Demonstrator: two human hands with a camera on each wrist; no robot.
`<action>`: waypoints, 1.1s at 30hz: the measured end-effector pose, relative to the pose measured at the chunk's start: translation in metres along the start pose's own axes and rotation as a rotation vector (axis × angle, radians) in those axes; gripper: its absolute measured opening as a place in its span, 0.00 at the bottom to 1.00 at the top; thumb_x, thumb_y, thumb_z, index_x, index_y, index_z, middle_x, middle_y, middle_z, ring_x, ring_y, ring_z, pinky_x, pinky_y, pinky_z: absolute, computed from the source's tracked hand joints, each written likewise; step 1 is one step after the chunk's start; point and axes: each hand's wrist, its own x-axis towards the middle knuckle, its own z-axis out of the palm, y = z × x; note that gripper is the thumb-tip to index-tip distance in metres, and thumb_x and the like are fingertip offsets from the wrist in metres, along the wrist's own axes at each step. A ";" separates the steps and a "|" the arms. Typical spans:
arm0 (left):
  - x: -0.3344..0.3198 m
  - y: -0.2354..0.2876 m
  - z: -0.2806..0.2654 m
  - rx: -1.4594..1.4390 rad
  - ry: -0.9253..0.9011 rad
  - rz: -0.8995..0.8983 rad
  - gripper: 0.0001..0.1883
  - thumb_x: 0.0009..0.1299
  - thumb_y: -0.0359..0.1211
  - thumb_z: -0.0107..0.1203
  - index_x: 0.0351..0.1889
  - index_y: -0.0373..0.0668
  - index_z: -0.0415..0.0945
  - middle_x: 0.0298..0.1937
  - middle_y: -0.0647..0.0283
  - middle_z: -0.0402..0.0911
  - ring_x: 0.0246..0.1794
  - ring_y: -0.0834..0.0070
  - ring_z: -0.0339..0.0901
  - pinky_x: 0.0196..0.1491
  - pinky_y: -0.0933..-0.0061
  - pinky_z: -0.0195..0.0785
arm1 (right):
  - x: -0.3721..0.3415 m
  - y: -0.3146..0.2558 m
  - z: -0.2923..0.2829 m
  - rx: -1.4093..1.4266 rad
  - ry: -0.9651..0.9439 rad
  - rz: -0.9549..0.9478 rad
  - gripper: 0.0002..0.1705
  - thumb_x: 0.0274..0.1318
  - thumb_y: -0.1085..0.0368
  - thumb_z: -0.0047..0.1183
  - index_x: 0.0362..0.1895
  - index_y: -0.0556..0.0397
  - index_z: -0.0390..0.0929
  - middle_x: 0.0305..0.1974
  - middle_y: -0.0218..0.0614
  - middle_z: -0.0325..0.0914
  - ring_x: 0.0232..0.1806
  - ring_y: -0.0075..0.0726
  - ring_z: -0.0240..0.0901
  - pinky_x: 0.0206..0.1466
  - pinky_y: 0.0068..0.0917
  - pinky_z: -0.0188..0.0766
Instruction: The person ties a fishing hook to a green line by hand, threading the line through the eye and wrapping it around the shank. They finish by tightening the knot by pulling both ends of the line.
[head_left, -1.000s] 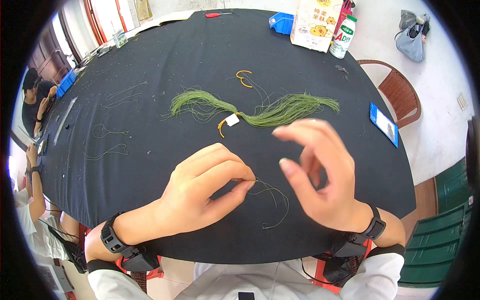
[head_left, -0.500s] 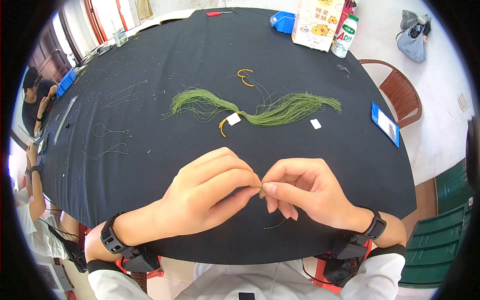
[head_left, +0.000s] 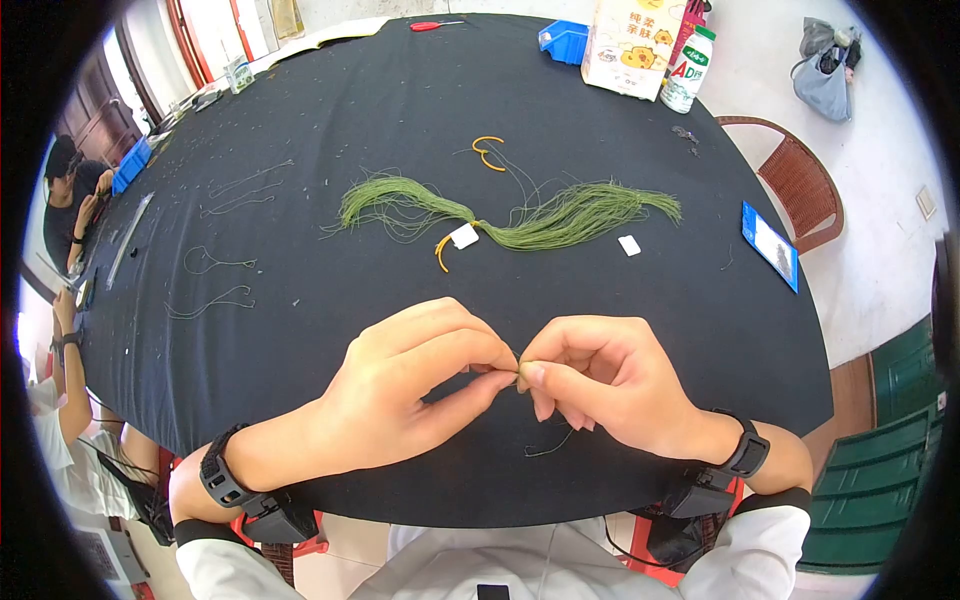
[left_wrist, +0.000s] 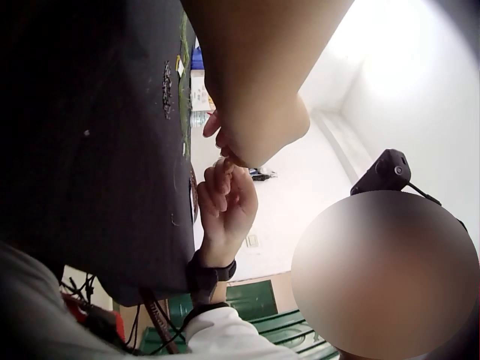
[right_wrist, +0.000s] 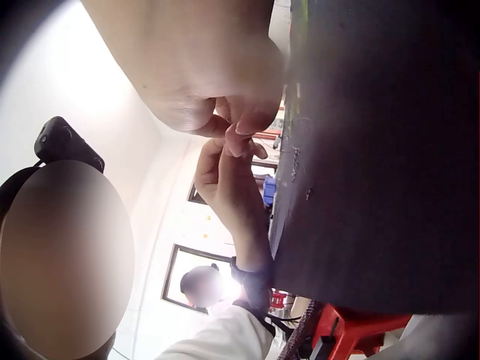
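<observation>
Over the near part of the table my left hand [head_left: 415,375] and right hand [head_left: 615,375] meet fingertip to fingertip. Thumb and forefinger of each pinch a thin green thread [head_left: 550,451], whose loose tail shows below the right fingers; the pinched part is mostly hidden. In the left wrist view the right hand [left_wrist: 229,206] reaches up to the left fingertips, and the right wrist view shows the left hand [right_wrist: 232,180] meeting the right one. Beyond them lies a bundle of green threads [head_left: 570,225], tied at its middle beside a white tag [head_left: 464,236].
A second white piece [head_left: 628,245] and yellow curved pieces [head_left: 489,153] lie near the bundle. Several looped threads [head_left: 215,303] rest at left. A blue packet [head_left: 769,247], a white bottle [head_left: 688,70] and a blue bin [head_left: 563,43] stand or lie farther off.
My right hand has come down and left from its raised, spread position to pinch at the left fingertips, uncovering the white piece by the bundle. Over the last half second both hands barely move.
</observation>
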 end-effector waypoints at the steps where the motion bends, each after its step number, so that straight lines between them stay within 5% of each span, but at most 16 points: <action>1: 0.000 0.000 0.000 0.014 0.009 0.007 0.09 0.53 0.20 0.62 0.31 0.37 0.78 0.31 0.60 0.79 0.31 0.70 0.76 0.32 0.74 0.68 | 0.000 0.000 0.000 -0.002 -0.005 0.005 0.08 0.61 0.67 0.49 0.36 0.59 0.77 0.24 0.27 0.76 0.24 0.13 0.69 0.24 0.13 0.62; 20: -0.001 -0.002 0.000 -0.086 0.052 -0.116 0.06 0.58 0.19 0.58 0.32 0.36 0.77 0.28 0.61 0.77 0.27 0.74 0.75 0.29 0.76 0.68 | 0.007 0.004 -0.006 -0.181 0.017 -0.059 0.07 0.58 0.68 0.52 0.39 0.57 0.78 0.27 0.29 0.74 0.28 0.16 0.69 0.28 0.15 0.64; 24: -0.002 -0.003 0.000 -0.158 0.080 -0.219 0.04 0.60 0.20 0.58 0.33 0.35 0.77 0.28 0.61 0.78 0.26 0.76 0.75 0.30 0.77 0.68 | 0.012 0.002 -0.007 -0.701 0.317 -0.583 0.12 0.48 0.69 0.57 0.41 0.52 0.78 0.32 0.33 0.76 0.35 0.29 0.72 0.28 0.23 0.66; 27: -0.003 -0.003 -0.002 -0.224 0.072 -0.337 0.03 0.63 0.21 0.56 0.34 0.33 0.77 0.32 0.62 0.78 0.32 0.79 0.75 0.35 0.79 0.69 | 0.006 -0.016 -0.008 -0.857 0.309 -0.840 0.13 0.41 0.74 0.59 0.37 0.52 0.79 0.29 0.34 0.77 0.30 0.37 0.72 0.28 0.25 0.67; 30: -0.001 0.001 -0.004 -0.329 0.090 -0.485 0.03 0.65 0.23 0.55 0.35 0.32 0.77 0.34 0.63 0.78 0.35 0.82 0.75 0.37 0.80 0.69 | -0.009 -0.017 0.001 -0.759 0.065 -0.792 0.11 0.41 0.74 0.59 0.35 0.51 0.78 0.23 0.32 0.74 0.22 0.39 0.70 0.26 0.29 0.69; 33: 0.000 0.001 -0.005 -0.415 0.103 -0.567 0.04 0.66 0.24 0.55 0.36 0.33 0.77 0.34 0.64 0.78 0.34 0.83 0.75 0.36 0.81 0.69 | -0.014 -0.016 0.004 -0.897 -0.189 -0.594 0.06 0.47 0.70 0.56 0.33 0.50 0.75 0.25 0.32 0.70 0.26 0.39 0.72 0.28 0.33 0.70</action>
